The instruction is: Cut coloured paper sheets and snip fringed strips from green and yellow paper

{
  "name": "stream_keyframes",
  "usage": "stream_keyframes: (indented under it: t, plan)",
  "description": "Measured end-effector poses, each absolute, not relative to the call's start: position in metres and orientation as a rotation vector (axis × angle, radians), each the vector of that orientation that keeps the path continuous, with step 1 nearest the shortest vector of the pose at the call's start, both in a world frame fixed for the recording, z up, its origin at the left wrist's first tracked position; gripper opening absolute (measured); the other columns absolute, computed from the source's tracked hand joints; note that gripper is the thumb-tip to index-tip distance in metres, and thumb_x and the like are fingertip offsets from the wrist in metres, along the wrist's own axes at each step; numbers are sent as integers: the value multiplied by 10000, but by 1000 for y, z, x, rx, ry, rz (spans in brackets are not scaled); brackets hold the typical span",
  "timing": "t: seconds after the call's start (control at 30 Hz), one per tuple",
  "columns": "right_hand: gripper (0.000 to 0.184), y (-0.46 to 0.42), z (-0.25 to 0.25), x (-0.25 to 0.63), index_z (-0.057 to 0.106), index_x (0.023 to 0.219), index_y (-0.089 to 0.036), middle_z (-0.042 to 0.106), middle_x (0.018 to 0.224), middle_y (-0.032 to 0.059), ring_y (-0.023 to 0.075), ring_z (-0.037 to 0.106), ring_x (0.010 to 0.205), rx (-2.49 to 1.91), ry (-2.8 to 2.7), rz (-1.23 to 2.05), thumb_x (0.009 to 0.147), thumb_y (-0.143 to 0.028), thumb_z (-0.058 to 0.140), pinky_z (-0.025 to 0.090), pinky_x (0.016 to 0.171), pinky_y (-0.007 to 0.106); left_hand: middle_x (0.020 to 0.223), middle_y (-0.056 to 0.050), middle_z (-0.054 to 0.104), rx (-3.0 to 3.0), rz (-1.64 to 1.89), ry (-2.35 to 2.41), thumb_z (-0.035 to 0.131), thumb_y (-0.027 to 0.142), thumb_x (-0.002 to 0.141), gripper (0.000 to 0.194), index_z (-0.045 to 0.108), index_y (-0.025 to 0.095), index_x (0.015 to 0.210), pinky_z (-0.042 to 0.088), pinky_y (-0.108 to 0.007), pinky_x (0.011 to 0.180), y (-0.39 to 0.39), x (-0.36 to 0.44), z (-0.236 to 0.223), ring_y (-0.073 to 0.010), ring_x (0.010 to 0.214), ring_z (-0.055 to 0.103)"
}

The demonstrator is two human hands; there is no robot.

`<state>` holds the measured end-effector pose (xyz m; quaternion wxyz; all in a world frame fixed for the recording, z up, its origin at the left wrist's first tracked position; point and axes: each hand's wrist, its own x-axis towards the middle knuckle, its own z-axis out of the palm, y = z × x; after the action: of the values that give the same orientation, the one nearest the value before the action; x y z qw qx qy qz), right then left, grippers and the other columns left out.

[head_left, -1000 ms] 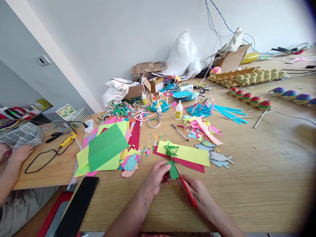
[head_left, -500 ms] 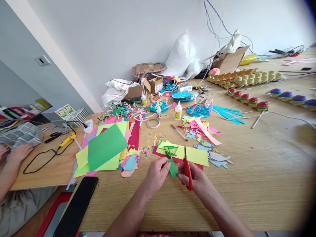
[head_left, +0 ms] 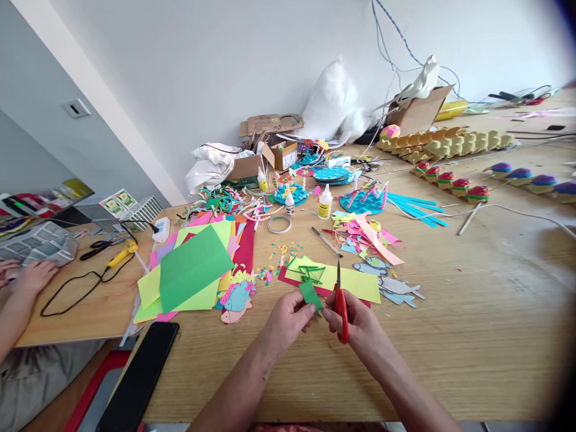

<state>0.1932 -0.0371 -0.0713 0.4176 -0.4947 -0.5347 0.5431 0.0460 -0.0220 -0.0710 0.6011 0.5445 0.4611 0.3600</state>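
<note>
Green piece: shifted slightly up and away from me since the earlier frame; the piece (head_left: pixel 310 294) now lies in my left grip, above the table (head_left: pixel 450 360).
Left hand: mine (head_left: pixel 288 319), closed, thumb and fingers pinching the piece.
Right hand: mine (head_left: pixel 363 321), closed round the red handles of the scissors (head_left: pixel 342 318); fingertips near the piece's lower end, contact unclear.
Blades: seemingly together, pointing away from me, beside the piece.
Strips: thin, green (head_left: pixel 311 274), on yellow paper (head_left: pixel 355 283), with red paper (head_left: pixel 283 276) beneath.
Step, as I judge it: a pause between snips, the piece being repositioned.
Next cut: would call for a steady pinch, parted blades and fingertips clear of the edge.
</note>
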Motion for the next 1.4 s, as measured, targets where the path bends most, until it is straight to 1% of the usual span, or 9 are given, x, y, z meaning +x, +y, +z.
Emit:
stream_keyframes:
  t: [0.1, 0.23, 0.37, 0.7, 1.0, 1.13, 1.4]
  plan:
    - [220, -44, -73, 195, 424, 691, -194, 415, 583, -51, 108, 421, 513, -1270, -1585, 1333, 789, -389, 450, 349, 468, 221, 547, 37, 433, 1182, 944, 1106, 541, 339, 698, 196, 505, 147, 685, 339, -186, 444, -19, 41, -60, -70, 471, 399]
    - [282, -55, -70, 194, 400, 618, -198, 403, 544, -47, 115, 401, 513, -1365, -1808, 1270, 838, -370, 360, 298, 467, 220, 540, 38, 436, 1149, 1004, 1100, 525, 322, 710, 181, 479, 155, 657, 338, -185, 450, -16, 38, -49, -72, 484, 401]
    - [305, -59, -67, 192, 375, 597, -201, 381, 531, -53, 108, 370, 509, -1383, -1848, 1228, 843, -380, 355, 268, 469, 216, 528, 37, 443, 1154, 1010, 1082, 526, 346, 713, 201, 477, 157, 667, 334, -188, 436, -16, 41, -49, -73, 468, 401]
    - [311, -53, -69, 190, 372, 584, -197, 358, 533, -52, 106, 345, 517, -1373, -1834, 1210, 835, -379, 366, 249, 468, 215, 529, 37, 453, 1143, 972, 1050, 537, 358, 705, 215, 480, 157, 655, 347, -196, 438, -18, 41, -52, -74, 461, 408]
    - [309, -54, -69, 191, 361, 585, -198, 359, 538, -55, 104, 347, 512, -1371, -1855, 1179, 843, -367, 346, 259, 470, 213, 542, 34, 446, 1121, 955, 1018, 526, 330, 721, 195, 476, 148, 672, 340, -188, 436, -18, 42, -53, -69, 471, 405]
    - [332, -55, -72, 191, 365, 580, -200, 355, 516, -57, 100, 343, 488, -1380, -1860, 1165, 846, -395, 332, 256, 454, 210, 546, 35, 439, 1105, 936, 1000, 529, 322, 716, 190, 471, 147, 671, 334, -186, 433, -18, 42, -52, -66, 473, 399]
    - [377, -58, -73, 191, 411, 567, -195, 420, 499, -35, 109, 372, 476, -1445, -1884, 1027, 842, -425, 298, 297, 441, 213, 533, 42, 423, 1083, 923, 991, 555, 352, 696, 231, 459, 149, 643, 323, -180, 418, -18, 43, -52, -61, 461, 390]
